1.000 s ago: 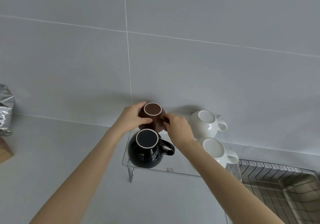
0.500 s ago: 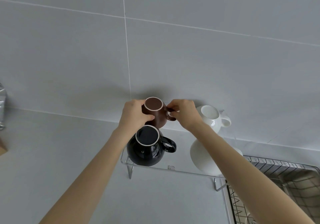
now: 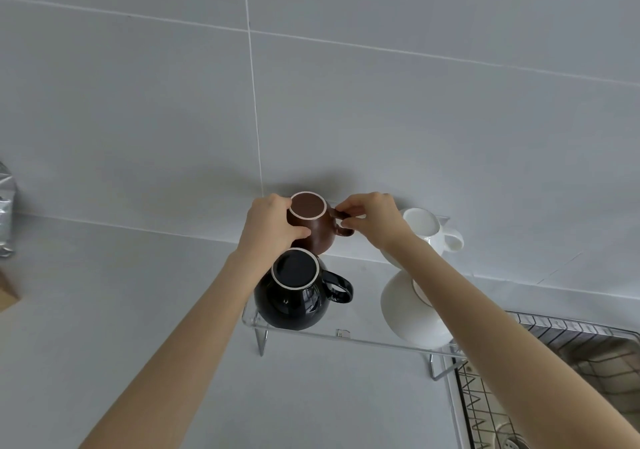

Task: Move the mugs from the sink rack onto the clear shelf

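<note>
**Op:** Grey tiled wall [image 3: 415,109] runs right behind the clear shelf [image 3: 381,340], so I've got almost no room at the back. My left hand [image 3: 273,230] is wrapped around the body of the brown mug [image 3: 313,226], and my right hand [image 3: 375,220] pinches its handle between thumb and fingers — upside down, at the back left of the shelf.

**Spotter:** How does it look to handle?

**Op:** Glazed ceramic, I'd judge — stiff, some weight, slick, and it would chip against the tile. Body plus handle seems the safest hold.

**Spotter:** Neighbours?

**Op:** Black mug [image 3: 294,292] just in front, also inverted, handle to the right. Two white mugs [image 3: 424,232] to the right, the nearer one partly behind my forearm. Tight — I'd let go upward, not sideways.

**Spotter:** And the front edge?

**Op:** Black mug sits close to it. Sink rack [image 3: 568,351] is lower right; as far as I can see it holds no mugs.
</note>
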Motion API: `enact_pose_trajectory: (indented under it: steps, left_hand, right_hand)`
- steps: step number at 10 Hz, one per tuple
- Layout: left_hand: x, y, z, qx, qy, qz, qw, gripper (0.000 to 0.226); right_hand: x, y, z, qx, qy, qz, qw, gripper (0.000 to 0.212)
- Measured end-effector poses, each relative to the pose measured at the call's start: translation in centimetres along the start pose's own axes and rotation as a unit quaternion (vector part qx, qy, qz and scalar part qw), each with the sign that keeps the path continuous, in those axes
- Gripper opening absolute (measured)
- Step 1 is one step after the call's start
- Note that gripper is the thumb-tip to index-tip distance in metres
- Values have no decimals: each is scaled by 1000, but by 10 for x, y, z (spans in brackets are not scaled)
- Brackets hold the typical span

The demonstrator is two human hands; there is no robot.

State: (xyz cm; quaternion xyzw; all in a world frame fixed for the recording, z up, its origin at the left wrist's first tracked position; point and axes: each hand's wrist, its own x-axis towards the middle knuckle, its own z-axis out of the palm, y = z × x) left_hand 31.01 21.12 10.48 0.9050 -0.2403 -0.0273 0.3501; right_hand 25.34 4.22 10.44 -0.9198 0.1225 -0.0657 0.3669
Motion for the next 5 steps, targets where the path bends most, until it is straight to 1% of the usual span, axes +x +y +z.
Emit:
enact_pose_trajectory:
  steps: [2, 3, 4, 5]
  left_hand:
    - [3, 1, -1, 6, -10, -5, 1000, 40]
    - [5, 3, -4, 42, -31, -24, 998, 39]
    - [12, 13, -13, 89, -93, -38, 991, 41]
    - [11, 31, -23, 104, -115, -31, 987, 55]
  right_hand:
    - [-6, -2, 2, 7, 12, -10, 1000, 27]
    - [-6, -6, -1, -49, -18, -9, 999, 29]
    - [-7, -11, -10, -141, -69, -3, 988, 45]
    - [-31, -26, -29, -109, -30, -28, 993, 56]
